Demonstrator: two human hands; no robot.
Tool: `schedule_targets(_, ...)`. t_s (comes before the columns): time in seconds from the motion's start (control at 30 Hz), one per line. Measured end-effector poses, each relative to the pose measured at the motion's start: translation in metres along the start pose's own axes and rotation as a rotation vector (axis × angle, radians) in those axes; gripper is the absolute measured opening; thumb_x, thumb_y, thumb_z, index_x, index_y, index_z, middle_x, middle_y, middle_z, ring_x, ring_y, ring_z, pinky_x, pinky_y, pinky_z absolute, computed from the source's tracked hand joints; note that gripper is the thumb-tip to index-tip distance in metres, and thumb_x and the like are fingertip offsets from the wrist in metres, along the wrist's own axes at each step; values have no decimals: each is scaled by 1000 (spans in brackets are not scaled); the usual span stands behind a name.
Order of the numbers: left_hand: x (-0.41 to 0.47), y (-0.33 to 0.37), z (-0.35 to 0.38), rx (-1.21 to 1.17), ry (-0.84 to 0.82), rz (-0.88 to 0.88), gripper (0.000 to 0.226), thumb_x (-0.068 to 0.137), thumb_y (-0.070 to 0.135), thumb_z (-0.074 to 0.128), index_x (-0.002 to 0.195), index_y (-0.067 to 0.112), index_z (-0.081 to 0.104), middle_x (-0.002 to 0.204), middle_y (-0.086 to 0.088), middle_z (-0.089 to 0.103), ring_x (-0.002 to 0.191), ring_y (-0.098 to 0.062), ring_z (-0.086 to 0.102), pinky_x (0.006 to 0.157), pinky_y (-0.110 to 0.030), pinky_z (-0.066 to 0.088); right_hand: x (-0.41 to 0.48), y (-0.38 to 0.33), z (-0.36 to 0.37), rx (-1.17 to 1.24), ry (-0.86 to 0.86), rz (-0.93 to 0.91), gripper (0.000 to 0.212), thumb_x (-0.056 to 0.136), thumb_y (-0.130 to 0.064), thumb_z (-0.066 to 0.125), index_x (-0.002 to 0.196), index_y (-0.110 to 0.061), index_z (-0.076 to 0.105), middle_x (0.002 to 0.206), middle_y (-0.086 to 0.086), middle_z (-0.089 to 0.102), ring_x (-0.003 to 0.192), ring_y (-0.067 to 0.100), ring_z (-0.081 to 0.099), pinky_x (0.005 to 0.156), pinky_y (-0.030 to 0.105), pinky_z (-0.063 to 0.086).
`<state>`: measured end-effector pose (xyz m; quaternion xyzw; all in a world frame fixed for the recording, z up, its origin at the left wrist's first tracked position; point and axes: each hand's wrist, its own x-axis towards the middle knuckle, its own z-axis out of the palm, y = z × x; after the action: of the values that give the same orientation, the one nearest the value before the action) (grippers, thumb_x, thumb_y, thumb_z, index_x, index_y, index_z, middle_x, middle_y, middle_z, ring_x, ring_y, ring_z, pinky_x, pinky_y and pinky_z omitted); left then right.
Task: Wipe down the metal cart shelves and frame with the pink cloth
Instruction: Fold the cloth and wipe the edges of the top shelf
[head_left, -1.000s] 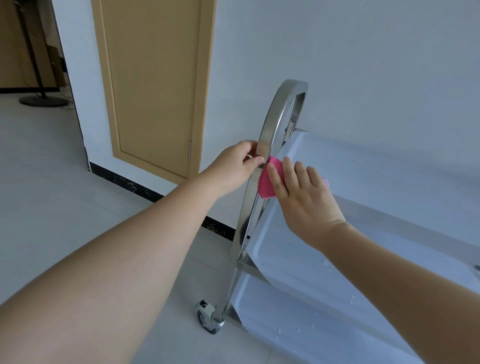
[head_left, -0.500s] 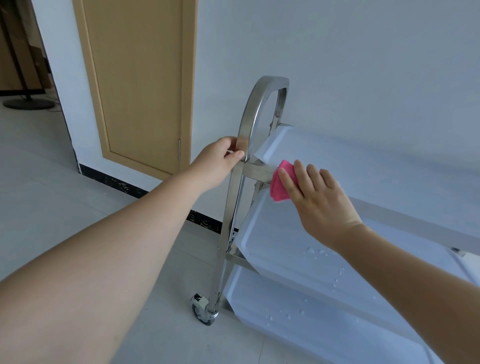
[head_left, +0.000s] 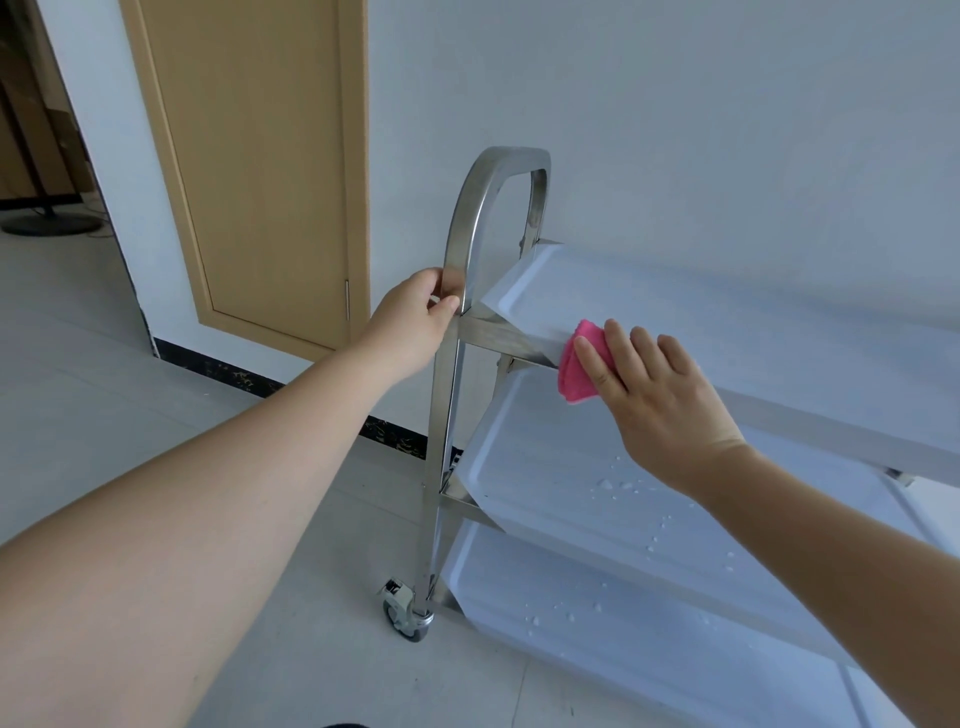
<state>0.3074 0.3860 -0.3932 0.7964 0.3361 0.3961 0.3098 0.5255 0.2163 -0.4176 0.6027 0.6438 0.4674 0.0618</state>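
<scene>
A metal cart with three pale shelves stands against the wall; its shiny upright frame post (head_left: 451, 405) rises into a curved handle (head_left: 511, 156). My left hand (head_left: 418, 325) grips that post just above the top crossbar (head_left: 498, 332). My right hand (head_left: 649, 387) presses the folded pink cloth (head_left: 577, 364) against the front edge of the top shelf (head_left: 675, 312), a little right of the crossbar. Water drops lie on the middle shelf (head_left: 571, 483) and the bottom shelf (head_left: 597, 613).
A castor wheel (head_left: 408, 618) sits under the post on the pale tiled floor. A tan wooden door (head_left: 260, 166) is to the left, with a doorway and a dark stand base (head_left: 49, 223) beyond. The white wall runs close behind the cart.
My right hand has slid the pink cloth rightward from the frame post, along the crossbar, to the top shelf's front edge. My left hand keeps its grip on the post.
</scene>
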Motion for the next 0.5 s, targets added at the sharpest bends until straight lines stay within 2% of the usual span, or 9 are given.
schedule_targets(0.07, -6, 5, 3, 72, 19, 21, 12, 95, 16, 47, 105, 22, 50, 107, 6, 53, 95, -14, 52, 70, -23, 42, -5, 4, 2, 5, -2, -1, 58, 88, -6, 21, 145, -1, 23, 133, 31, 43, 105, 45, 50, 87, 51, 41)
schedule_targets(0.2, -13, 16, 10, 204, 227, 140, 33, 85, 9, 55, 116, 15, 47, 123, -1, 46, 109, -20, 50, 86, -37, 46, -14, 10, 3, 3, 4, 2, 58, 87, -6, 22, 145, -1, 22, 134, 31, 42, 106, 45, 50, 88, 51, 41)
schedule_targets(0.3, -18, 32, 17, 258, 357, 290, 46, 80, 3, 55, 124, 9, 45, 128, -6, 43, 115, -23, 46, 90, -35, 44, -21, 14, 2, 6, -5, 0, 60, 85, -7, 26, 145, -1, 22, 135, 31, 42, 107, 45, 49, 89, 52, 42)
schedule_targets(0.37, -20, 45, 23, 292, 311, 356, 42, 83, 4, 54, 125, 7, 49, 129, -6, 47, 120, -21, 43, 93, -29, 40, -26, 19, 2, 3, -10, 6, 60, 85, -7, 25, 145, -1, 22, 135, 30, 41, 108, 45, 49, 89, 52, 42)
schedule_targets(0.43, -22, 55, 36, 314, 146, 413, 33, 87, 6, 51, 119, 11, 57, 124, -1, 52, 118, -17, 45, 91, -26, 39, -33, 24, 3, 4, -20, 12, 60, 86, -5, 22, 146, -2, 22, 136, 30, 40, 109, 45, 48, 90, 52, 41)
schedule_targets(0.5, -23, 61, 51, 299, -1, 447, 28, 89, 9, 51, 114, 13, 62, 119, 2, 57, 113, -15, 50, 90, -30, 43, -42, 29, 4, 2, -35, 16, 60, 86, -7, 20, 146, -2, 22, 137, 31, 40, 109, 45, 48, 90, 52, 41)
